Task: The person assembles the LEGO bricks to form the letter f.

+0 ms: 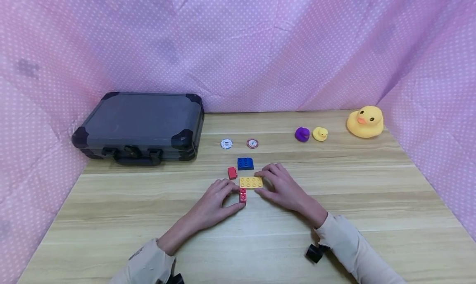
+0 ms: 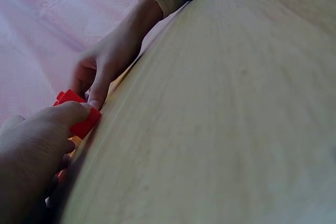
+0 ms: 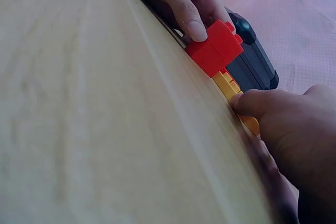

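In the head view my left hand pinches a red toy building brick between thumb and fingers. A line across the middle of that red brick shows in the right wrist view; it may be two stacked pieces. My right hand holds the right end of a long yellow brick, thumb in front and fingers behind. The red brick stands right at the yellow one's near left end; whether they are joined I cannot tell. Behind them lie a small red brick and a blue brick.
A dark grey case stands at the back left. White and dark red poker chips lie behind the bricks. A purple duck, a small yellow duck and a big yellow duck sit at the back right.
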`<action>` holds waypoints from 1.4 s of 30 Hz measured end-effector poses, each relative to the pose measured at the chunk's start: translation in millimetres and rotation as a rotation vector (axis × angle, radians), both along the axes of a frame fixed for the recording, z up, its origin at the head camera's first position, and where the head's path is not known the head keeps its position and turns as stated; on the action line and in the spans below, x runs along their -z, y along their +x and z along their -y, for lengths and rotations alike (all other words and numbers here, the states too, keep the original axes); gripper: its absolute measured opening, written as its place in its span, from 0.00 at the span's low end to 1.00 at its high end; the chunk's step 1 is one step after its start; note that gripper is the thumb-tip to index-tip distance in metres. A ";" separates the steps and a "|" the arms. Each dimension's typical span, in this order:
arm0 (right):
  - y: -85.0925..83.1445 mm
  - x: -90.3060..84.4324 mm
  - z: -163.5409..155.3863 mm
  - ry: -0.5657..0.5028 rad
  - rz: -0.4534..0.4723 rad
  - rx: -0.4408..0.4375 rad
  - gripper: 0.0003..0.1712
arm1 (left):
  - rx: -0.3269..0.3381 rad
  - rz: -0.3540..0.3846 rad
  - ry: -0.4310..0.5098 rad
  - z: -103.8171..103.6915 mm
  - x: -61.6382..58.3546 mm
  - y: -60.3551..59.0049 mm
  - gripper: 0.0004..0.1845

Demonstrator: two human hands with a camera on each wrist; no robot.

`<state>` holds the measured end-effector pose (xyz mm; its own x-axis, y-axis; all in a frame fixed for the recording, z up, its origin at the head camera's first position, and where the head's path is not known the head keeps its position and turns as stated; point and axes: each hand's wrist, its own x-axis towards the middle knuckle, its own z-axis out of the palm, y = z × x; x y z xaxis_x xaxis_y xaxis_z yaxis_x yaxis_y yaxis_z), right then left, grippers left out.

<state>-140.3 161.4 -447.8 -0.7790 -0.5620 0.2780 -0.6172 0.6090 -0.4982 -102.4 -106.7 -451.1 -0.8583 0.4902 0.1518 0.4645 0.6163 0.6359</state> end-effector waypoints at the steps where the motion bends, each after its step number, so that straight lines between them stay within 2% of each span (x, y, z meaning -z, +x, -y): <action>1: -0.1 0.4 0.2 -0.002 -0.006 -0.001 0.24 | 0.000 -0.001 0.000 -0.2 -0.2 0.0 0.18; 7: -0.6 0.8 0.4 -0.009 -0.023 -0.006 0.22 | 0.005 -0.010 0.001 -0.8 0.2 -0.4 0.18; 20: 1.1 -3.6 0.4 -0.021 0.016 0.013 0.21 | 0.013 -0.012 0.007 -0.5 1.0 -1.2 0.19; 34: 7.0 -11.8 -1.0 -0.142 0.042 0.008 0.19 | 0.002 0.005 0.001 0.6 0.5 -0.4 0.18; 42: 14.6 -18.9 3.1 -0.194 0.045 -0.039 0.21 | -0.003 0.012 0.002 0.1 0.6 1.6 0.18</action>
<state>-125.7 158.3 -428.9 -0.7717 -0.5312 0.3498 -0.6130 0.4750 -0.6313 -100.9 -106.8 -451.7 -0.8615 0.4873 0.1427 0.4550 0.6164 0.6427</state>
